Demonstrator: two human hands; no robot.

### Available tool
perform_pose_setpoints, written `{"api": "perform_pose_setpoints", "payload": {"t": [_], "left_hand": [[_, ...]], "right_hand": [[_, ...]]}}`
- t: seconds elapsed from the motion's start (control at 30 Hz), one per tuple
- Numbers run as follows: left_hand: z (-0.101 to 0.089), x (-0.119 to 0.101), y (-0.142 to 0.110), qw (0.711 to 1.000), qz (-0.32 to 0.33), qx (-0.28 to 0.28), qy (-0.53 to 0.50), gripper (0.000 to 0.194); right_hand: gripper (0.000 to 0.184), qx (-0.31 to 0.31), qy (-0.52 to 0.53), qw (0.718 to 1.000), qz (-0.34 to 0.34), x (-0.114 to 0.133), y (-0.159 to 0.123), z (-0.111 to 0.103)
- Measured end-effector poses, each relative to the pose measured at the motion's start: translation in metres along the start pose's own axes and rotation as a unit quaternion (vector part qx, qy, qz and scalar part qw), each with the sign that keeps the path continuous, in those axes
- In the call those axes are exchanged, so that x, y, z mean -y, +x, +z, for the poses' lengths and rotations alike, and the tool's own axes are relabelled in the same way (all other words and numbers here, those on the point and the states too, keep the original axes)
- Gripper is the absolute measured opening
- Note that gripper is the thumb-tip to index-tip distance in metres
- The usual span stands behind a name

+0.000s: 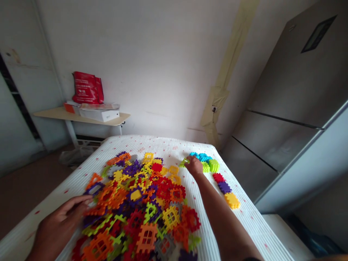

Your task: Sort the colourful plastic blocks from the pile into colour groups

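Lime-green plastic: a notched interlocking building piece is pinched between the thumb and fingers of the person's right hand, which reaches out over a white ribbed cloth with small red marks. Just beyond that grip lie bright blue notched pieces; immediately to its right is a lime-green stack. Farther right and nearer the person, a row runs from a red stack to a purple stack to a yellow stack.

Left of the right forearm spreads a large jumbled pile of interlocking pieces in orange, red, yellow, purple, green and grey, some shaped like window frames. The left hand is at the pile's left edge, thumb and forefinger drawn close together beside a purple square frame; it is blurred, so I cannot tell whether it holds anything.
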State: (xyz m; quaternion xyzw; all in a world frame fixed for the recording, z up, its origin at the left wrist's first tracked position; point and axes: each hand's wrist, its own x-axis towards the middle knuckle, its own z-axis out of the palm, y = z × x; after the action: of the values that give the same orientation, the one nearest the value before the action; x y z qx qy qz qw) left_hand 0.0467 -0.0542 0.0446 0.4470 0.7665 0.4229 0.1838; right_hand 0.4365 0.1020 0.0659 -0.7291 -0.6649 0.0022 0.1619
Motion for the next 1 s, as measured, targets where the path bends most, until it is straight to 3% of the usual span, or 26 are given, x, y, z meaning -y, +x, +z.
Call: {"api": "perform_pose_setpoints", "payload": {"t": [0.6, 0.8, 1.0], "left_hand": [[0.0017, 0.0002, -0.0015, 0.999, -0.021, 0.025, -0.015, 0.045], [0.0002, -0.0034, -0.0002, 1.000, -0.020, 0.020, -0.004, 0.044], [0.0004, -0.0043, 0.0014, 1.000, 0.003, 0.009, 0.000, 0.044]], "right_hand": [[0.039, 0.039, -0.051, 0.998, 0.001, -0.0012, 0.0035, 0.0073], [0.050, 0.064, -0.086, 0.994, -0.014, 0.0016, 0.0011, 0.0055], [0.047, 0.071, -0.108, 0.991, -0.025, 0.0051, 0.0045, 0.0081]]}}
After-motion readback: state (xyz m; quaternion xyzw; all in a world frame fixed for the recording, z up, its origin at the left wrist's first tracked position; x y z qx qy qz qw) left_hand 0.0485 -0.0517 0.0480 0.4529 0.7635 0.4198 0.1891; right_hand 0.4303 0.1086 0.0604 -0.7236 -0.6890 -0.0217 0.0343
